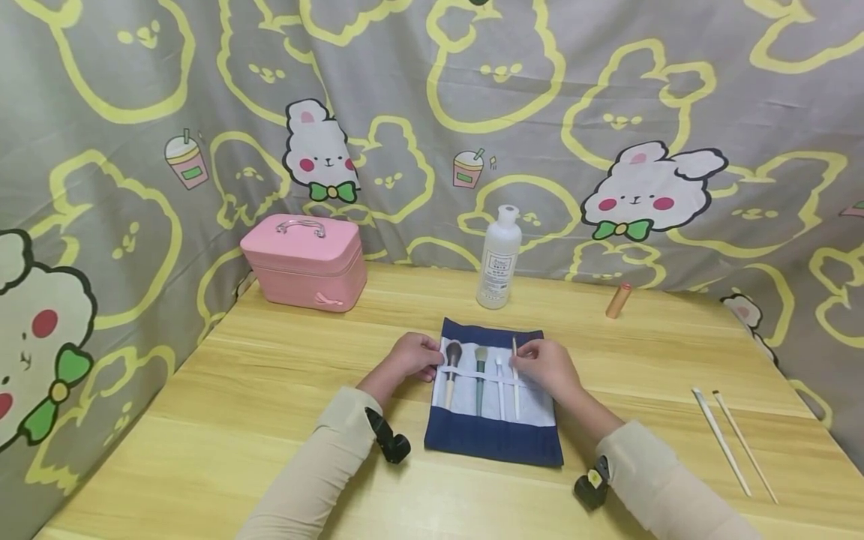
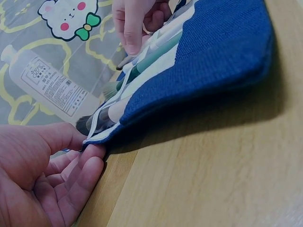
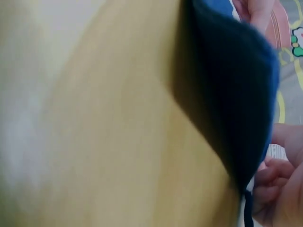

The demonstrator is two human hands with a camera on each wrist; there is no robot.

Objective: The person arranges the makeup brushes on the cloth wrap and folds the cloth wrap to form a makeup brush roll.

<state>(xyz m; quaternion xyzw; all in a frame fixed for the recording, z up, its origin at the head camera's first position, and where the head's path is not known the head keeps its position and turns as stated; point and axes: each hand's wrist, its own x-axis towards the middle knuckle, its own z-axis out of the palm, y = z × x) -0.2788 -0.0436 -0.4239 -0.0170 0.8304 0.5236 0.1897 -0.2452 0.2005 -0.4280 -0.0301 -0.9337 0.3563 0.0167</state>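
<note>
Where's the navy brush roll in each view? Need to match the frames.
Head: brush roll just below and right of centre, between the hands.
Left wrist: brush roll from left of centre up across the upper right, seen edge-on from low.
Right wrist: brush roll right of centre, dark, tapering downward.
Shared landmark: the right hand, right of centre in head, top centre in left wrist, lower right in right wrist.

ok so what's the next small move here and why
Probably ease the rightmost brush slightly lower: its tip sits highest in the row, the right hand is at it, and the left hand pinches the pouch's left edge.
</note>
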